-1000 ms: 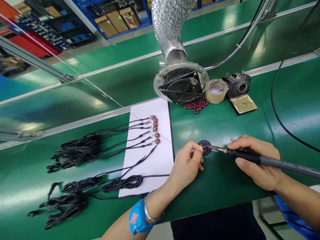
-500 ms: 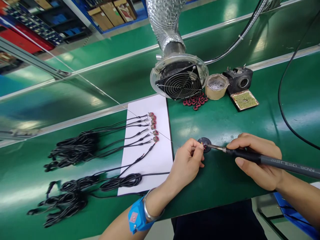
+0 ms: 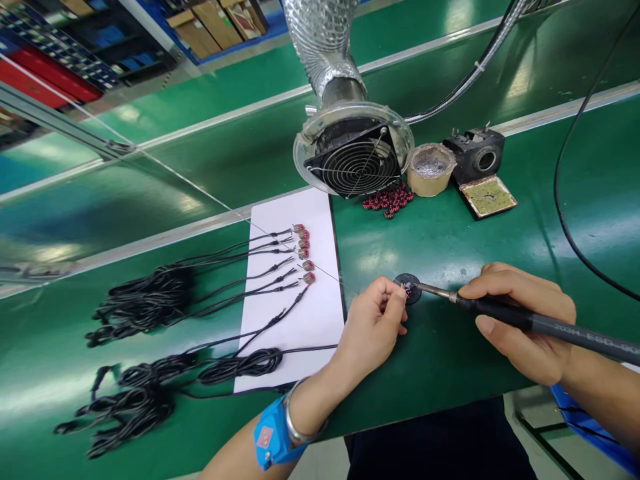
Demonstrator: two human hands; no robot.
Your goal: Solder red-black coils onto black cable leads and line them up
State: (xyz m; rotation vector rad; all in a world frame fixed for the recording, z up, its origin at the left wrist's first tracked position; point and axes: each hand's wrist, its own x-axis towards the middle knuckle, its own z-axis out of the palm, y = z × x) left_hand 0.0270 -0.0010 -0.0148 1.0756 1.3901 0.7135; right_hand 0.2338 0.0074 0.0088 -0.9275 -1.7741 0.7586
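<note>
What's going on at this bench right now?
A person is soldering. Their right hand holds a soldering iron with its tip on a small black disc on the green mat. The left hand pinches a thin wire right beside that disc. To the left, black cables lie with their ends lined up on a white sheet.

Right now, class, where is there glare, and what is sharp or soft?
Head view: pale glare patches lie on the green mat; the soldering iron and left hand are sharp; the far shelves look softer; the solder wire barely shows.
</note>
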